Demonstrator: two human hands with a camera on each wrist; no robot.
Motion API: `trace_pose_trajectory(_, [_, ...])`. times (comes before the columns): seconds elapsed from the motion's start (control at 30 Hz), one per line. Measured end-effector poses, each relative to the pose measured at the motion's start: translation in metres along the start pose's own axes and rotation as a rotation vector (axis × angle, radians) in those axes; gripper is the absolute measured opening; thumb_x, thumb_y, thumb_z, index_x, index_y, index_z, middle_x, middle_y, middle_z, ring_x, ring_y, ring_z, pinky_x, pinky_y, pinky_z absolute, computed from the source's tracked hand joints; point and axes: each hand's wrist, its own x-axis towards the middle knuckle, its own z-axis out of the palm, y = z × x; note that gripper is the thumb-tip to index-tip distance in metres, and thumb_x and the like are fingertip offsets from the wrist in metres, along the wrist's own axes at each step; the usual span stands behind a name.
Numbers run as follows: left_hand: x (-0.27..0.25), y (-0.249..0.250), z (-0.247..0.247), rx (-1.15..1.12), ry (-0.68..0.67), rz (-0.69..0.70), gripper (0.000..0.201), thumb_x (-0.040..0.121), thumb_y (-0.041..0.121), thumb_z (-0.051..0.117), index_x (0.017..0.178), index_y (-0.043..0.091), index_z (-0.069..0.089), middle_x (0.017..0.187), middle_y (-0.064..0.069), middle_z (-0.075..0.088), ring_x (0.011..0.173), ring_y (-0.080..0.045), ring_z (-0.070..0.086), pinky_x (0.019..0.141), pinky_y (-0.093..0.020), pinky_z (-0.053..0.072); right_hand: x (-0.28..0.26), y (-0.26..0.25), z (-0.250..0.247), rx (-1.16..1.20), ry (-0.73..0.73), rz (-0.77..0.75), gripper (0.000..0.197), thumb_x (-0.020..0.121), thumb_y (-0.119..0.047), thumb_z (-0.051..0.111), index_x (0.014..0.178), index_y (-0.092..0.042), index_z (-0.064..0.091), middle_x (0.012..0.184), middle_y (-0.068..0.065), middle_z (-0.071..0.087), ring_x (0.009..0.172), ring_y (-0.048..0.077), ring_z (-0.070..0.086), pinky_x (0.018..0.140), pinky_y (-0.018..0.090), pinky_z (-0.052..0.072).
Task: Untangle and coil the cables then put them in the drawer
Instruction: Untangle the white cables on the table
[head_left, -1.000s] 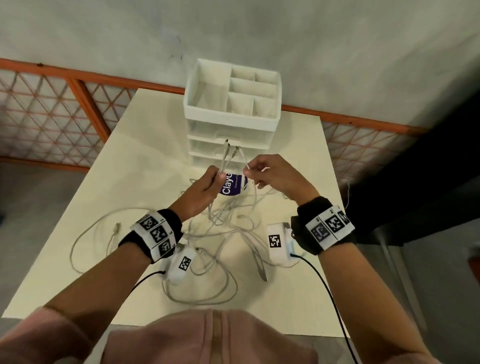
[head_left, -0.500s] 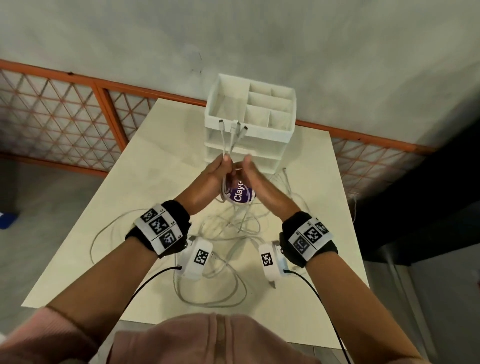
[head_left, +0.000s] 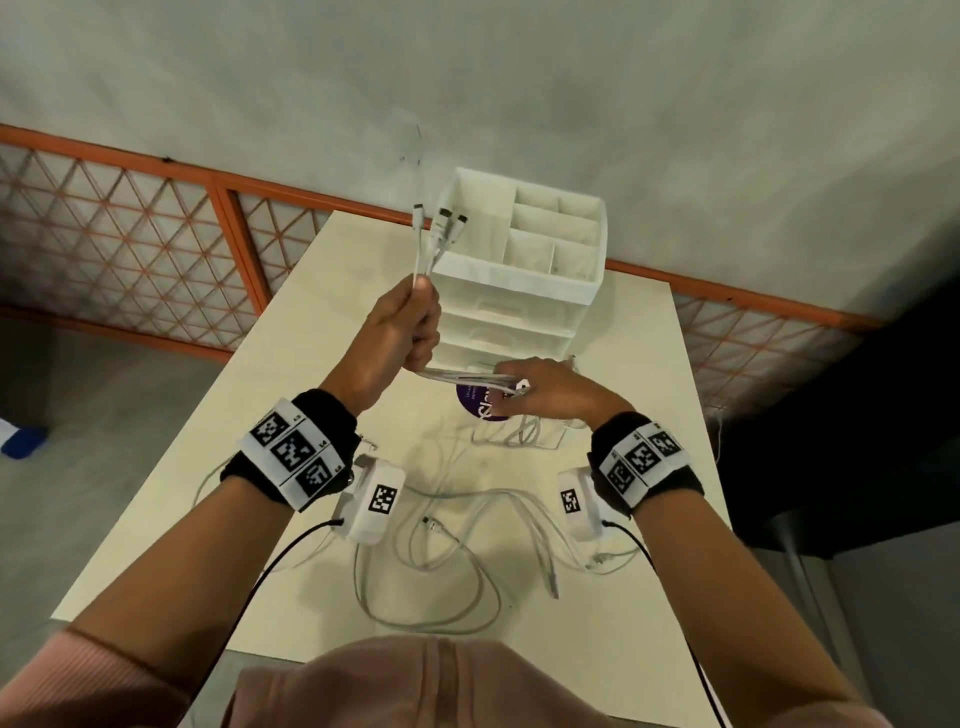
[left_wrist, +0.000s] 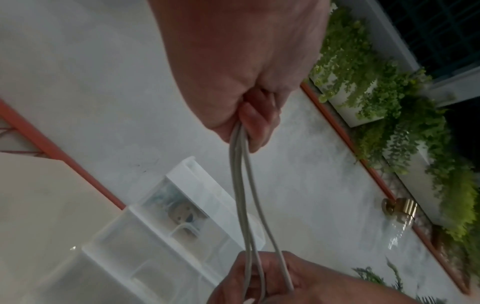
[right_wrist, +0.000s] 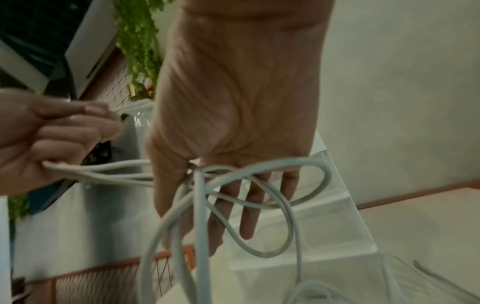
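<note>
A cream desk (head_left: 332, 374) is set against a grey wall (head_left: 519, 78). An orange lattice railing (head_left: 130, 244) is seen along the wall's foot. A purple round label (head_left: 480, 408) is partly hidden on the desk. Green trailing plants (left_wrist: 389, 107) in white planters are noted in the left wrist view.

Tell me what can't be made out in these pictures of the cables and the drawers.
- Purple label, head view: the right hand and cable bundle cover most of its lettering.
- Drawer unit, head view: the hands hide its lowest drawer front, so open or closed cannot be told.
- Connector tips above the left hand: too small to tell their type.
- Right wrist view: motion blur hides how the loops cross.
</note>
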Motion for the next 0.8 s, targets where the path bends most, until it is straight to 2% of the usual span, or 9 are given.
trace_pose_trajectory(0.07, [0.005,0.006,-0.004,-0.012,0.056,0.026,0.037,0.105,0.030,0.025,0.069,0.018,0.026,0.056,0.012,0.024,0.044,-0.007,0.017,0.042,-0.019,0.021,0.005,-0.002,-0.006,0.081,-0.024,-0.028,0.031,0.082,-0.012,0.068,0.112,-0.015,0.061,0.112,0.003,0.054,0.103,0.018,0.050,0.090,0.032,0.040])
trace_pose_trajectory(0.17, [0.009,0.014,-0.001,-0.043,0.095,0.052,0.037,0.105,0.028,0.025,0.069,0.018,0.026,0.053,0.013,0.026,0.042,-0.006,0.018,0.041,-0.018,0.022,0.011,0.008,0.006,0.052,0.139,-0.015,0.072,0.074,-0.013,0.076,0.136,-0.029,0.044,0.144,0.004,0.029,0.131,0.025,0.029,0.109,0.040,0.028])
trace_pose_trajectory(0.23, [0.017,0.015,0.014,-0.048,0.083,0.072,0.037,0.105,0.028,0.024,0.070,0.018,0.026,0.052,0.014,0.028,0.042,-0.004,0.020,0.040,-0.017,0.023,0.008,0.024,0.014,0.121,0.307,0.089,0.092,0.064,-0.022,0.084,0.140,-0.035,0.033,0.147,0.003,0.020,0.135,0.025,0.023,0.110,0.042,0.023])
trace_pose_trajectory(0.3, [0.020,0.013,0.019,-0.047,0.100,0.086,0.035,0.105,0.028,0.023,0.071,0.018,0.028,0.052,0.015,0.028,0.043,-0.003,0.021,0.040,-0.016,0.024,0.007,0.032,0.023,0.242,0.411,0.182,0.099,0.061,-0.025,0.088,0.141,-0.026,0.030,0.141,0.006,0.026,0.129,0.024,0.031,0.104,0.034,0.031])
trace_pose_trajectory(0.4, [0.024,0.009,0.021,-0.063,0.144,0.101,0.035,0.105,0.029,0.023,0.071,0.020,0.029,0.053,0.015,0.028,0.043,-0.003,0.021,0.041,-0.015,0.024,0.008,0.038,0.034,0.453,0.349,0.312,0.080,0.066,-0.035,0.084,0.128,-0.016,0.037,0.113,0.011,0.058,0.099,0.023,0.060,0.079,0.026,0.046])
trace_pose_trajectory(0.5, [0.028,0.010,0.018,-0.070,0.191,0.120,0.036,0.105,0.030,0.023,0.070,0.020,0.028,0.054,0.014,0.026,0.043,-0.003,0.022,0.041,-0.016,0.024,0.000,0.046,0.043,0.629,0.133,0.230,0.042,0.079,-0.041,0.072,0.107,-0.015,0.054,0.082,0.008,0.069,0.065,0.018,0.064,0.059,0.022,0.044])
trace_pose_trajectory(0.6, [0.031,0.013,0.016,-0.070,0.203,0.122,0.037,0.105,0.029,0.022,0.070,0.019,0.028,0.052,0.014,0.027,0.042,-0.002,0.023,0.041,-0.017,0.024,-0.012,0.056,0.044,0.658,0.034,0.058,0.021,0.084,-0.035,0.068,0.083,-0.014,0.063,0.072,-0.001,0.062,0.063,0.008,0.056,0.063,0.020,0.038])
trace_pose_trajectory(0.7, [0.032,0.016,0.015,-0.085,0.221,0.137,0.038,0.105,0.030,0.022,0.069,0.019,0.028,0.054,0.013,0.025,0.043,-0.003,0.021,0.041,-0.018,0.022,-0.016,0.063,0.043,0.662,-0.115,0.036,0.025,0.089,-0.024,0.063,0.093,0.000,0.069,0.083,-0.013,0.070,0.084,-0.003,0.062,0.084,0.019,0.038])
trace_pose_trajectory(0.8, [0.034,0.019,0.018,-0.097,0.231,0.130,0.039,0.105,0.030,0.022,0.068,0.020,0.028,0.055,0.012,0.023,0.043,-0.004,0.020,0.041,-0.018,0.022,-0.020,0.065,0.043,0.603,-0.139,0.058,0.026,0.089,-0.028,0.061,0.077,-0.007,0.068,0.078,-0.006,0.071,0.085,0.004,0.062,0.089,0.025,0.038])
